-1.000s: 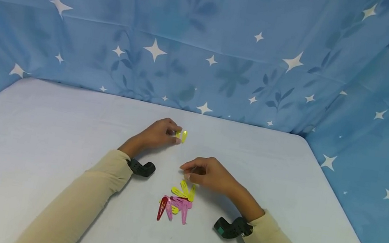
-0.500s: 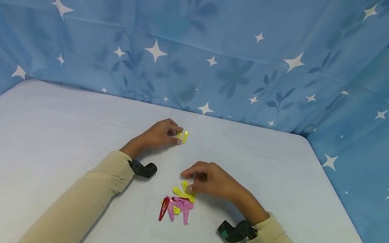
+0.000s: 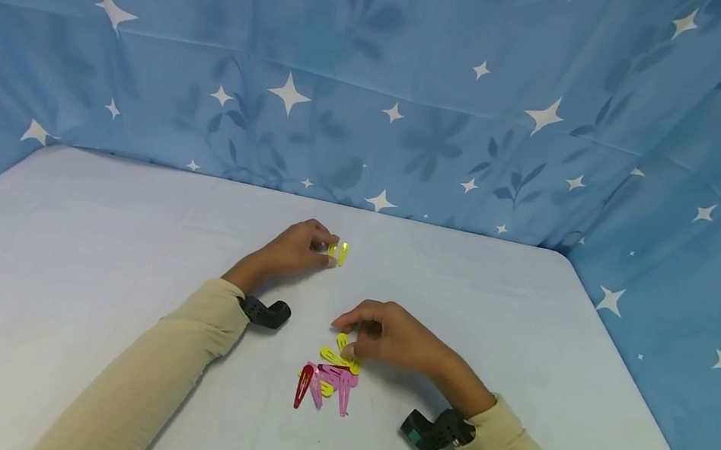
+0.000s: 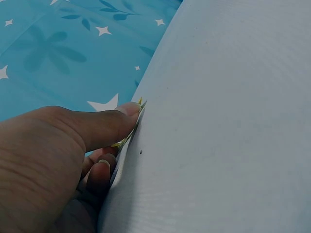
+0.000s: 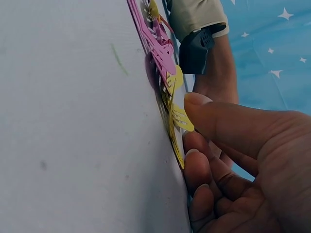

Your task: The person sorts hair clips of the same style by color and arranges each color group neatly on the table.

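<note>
Reader: What occupies the middle of the frame, just above centre?

Author: The left grip pinches a glossy yellow, slender snap hair clip between thumb and forefinger. A second yellow clip lies just beside it, to the right, on the smooth white surface.

Reader: And below centre?

Author: A loose, overlapping cluster of yellow clips, pink openwork clips and dark red clips. Above its upper edge, the right grip is parted around a yellow clip, apparently holding nothing; whether it touches the clip cannot be told.

Reader: Which step is illustrated?

Author: Presumably sorting by colour: yellow clips set side by side at upper centre, another being selected from the cluster.

Reader: What does the next move call for?

Author: Probably a narrow pinch on one yellow clip, lifted without dragging its neighbours, then set beside the pair.
</note>
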`<state>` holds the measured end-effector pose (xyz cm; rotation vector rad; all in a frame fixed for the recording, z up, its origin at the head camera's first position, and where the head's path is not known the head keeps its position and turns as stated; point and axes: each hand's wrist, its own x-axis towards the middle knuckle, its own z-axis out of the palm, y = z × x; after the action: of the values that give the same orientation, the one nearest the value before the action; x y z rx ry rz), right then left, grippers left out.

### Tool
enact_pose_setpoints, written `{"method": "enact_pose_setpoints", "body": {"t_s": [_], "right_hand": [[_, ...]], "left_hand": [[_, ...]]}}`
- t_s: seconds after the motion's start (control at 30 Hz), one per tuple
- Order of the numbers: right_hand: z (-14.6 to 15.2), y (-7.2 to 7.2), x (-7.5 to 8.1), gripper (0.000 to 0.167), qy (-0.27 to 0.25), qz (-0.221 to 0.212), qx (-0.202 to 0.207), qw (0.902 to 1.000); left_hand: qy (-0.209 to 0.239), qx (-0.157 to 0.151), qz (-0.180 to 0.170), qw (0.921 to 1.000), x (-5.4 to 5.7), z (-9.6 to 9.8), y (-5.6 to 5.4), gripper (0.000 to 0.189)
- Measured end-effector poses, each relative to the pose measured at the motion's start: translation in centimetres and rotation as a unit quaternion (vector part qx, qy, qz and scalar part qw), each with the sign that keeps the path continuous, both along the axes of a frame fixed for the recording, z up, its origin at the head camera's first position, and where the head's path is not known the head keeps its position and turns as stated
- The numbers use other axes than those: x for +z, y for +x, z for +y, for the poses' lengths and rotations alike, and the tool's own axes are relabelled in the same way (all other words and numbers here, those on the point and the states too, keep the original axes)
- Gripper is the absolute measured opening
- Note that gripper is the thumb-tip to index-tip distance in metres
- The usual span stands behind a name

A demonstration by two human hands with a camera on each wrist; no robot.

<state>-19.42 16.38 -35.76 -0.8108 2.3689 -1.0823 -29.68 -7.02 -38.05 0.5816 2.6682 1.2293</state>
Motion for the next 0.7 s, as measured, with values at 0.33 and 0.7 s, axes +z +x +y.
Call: {"method": "enact_pose_setpoints", "body": {"t_s": [0.33,0.7], "right_hand": [[-0.44,0.49,0.13,0.03,0.009,0.016,-0.005,0.9998],[-0.66,0.87,0.29,0.024,0.023,0.021,-0.019,0.9993]], "left_hand": [[0.002,0.003,-0.001,1.0,0.17,-0.11,0.28,0.047],[-0.002,0.007,0.001,1.0,0.01,0.11,0.19,0.047]]}}
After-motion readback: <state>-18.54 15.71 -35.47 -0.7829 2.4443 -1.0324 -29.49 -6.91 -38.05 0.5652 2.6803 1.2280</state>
